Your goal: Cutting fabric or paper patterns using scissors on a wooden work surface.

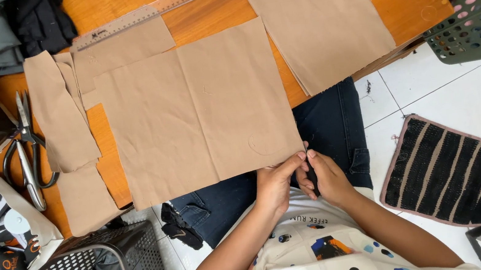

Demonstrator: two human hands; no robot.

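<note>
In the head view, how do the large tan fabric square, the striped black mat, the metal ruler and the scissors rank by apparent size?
1. Large tan fabric square
2. Striped black mat
3. Metal ruler
4. Scissors

The ruler is longer than the mat but far thinner.

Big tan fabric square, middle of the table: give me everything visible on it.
The tan fabric square looks like plain woven cloth, lying flat with a vertical fold crease down its middle and faint curved marks near its lower right. It overlaps smaller tan pieces and overhangs the wooden table. The left hand and right hand pinch its lower-right corner.

My left hand (273, 185) covers the tan cloth's (200, 112) near corner; whatever my right hand's (328, 177) fingertips pinch is perhaps too small to tell.
</note>
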